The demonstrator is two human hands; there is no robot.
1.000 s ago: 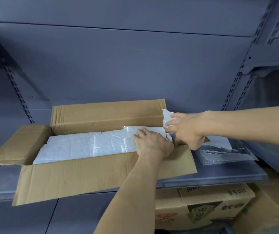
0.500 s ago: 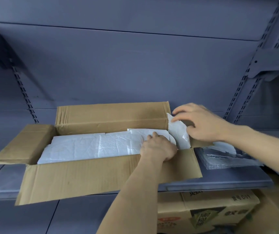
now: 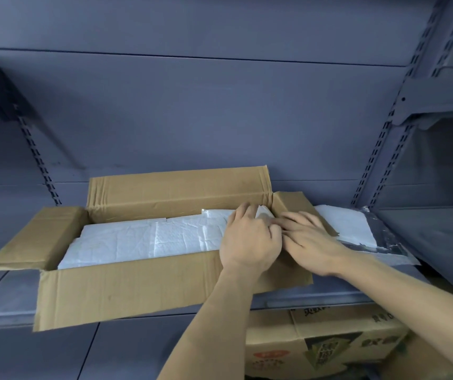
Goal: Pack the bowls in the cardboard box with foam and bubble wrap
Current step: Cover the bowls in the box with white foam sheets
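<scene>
Stockroom or shop backroom — grey metal shelving (image 3: 329, 296) with slotted uprights (image 3: 378, 149), printed cartons (image 3: 326, 344) stacked below.

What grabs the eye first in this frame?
An open cardboard box on a grey shelf, filled with white foam. Both hands, left hand and right hand, press together at its right end. More foam and clear wrap lie just right of the box.

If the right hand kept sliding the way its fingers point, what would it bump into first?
Probably the left hand. The right hand points leftward and its fingertips already seem to touch it, over the white foam in the cardboard box. Depth is unclear.
</scene>
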